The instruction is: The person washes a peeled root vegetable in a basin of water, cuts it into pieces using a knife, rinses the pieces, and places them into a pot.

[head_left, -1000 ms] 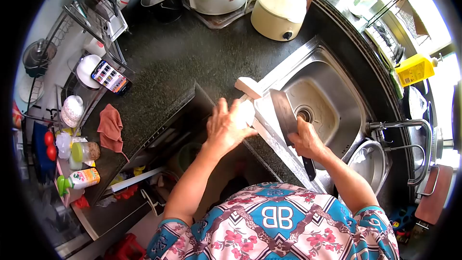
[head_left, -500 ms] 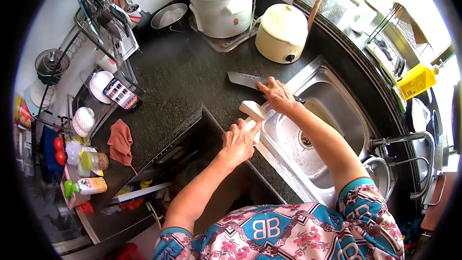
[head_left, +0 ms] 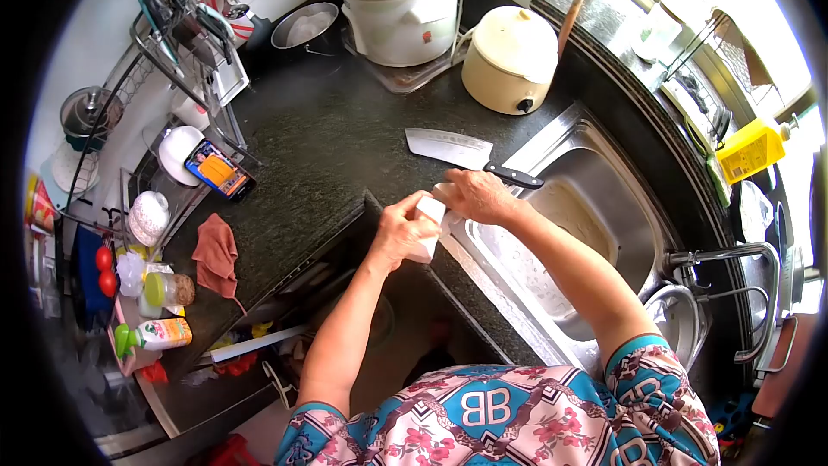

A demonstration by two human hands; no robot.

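Observation:
My left hand (head_left: 401, 231) is wrapped round a white, flat-sided block (head_left: 429, 226) above the counter's front edge. Close beside it, my right hand (head_left: 479, 197) has its fingers curled round a second pale piece (head_left: 443, 193), mostly hidden by the fingers. What the blocks are made of I cannot tell. A cleaver (head_left: 448, 147) lies on the dark counter just beyond my right hand, its black handle reaching over the sink's rim.
To the right is a steel sink (head_left: 634, 198) with a tap (head_left: 724, 252). A cream pot (head_left: 509, 60) and a white cooker (head_left: 401, 13) stand at the back. On the left are a dish rack (head_left: 185, 78), a phone (head_left: 220, 170) and a brown cloth (head_left: 216, 255) on the dark counter (head_left: 319, 138).
My right hand has let go of the cleaver, now lying flat, and moved left to the pale piece. My left hand has picked up the white block and shifted slightly left.

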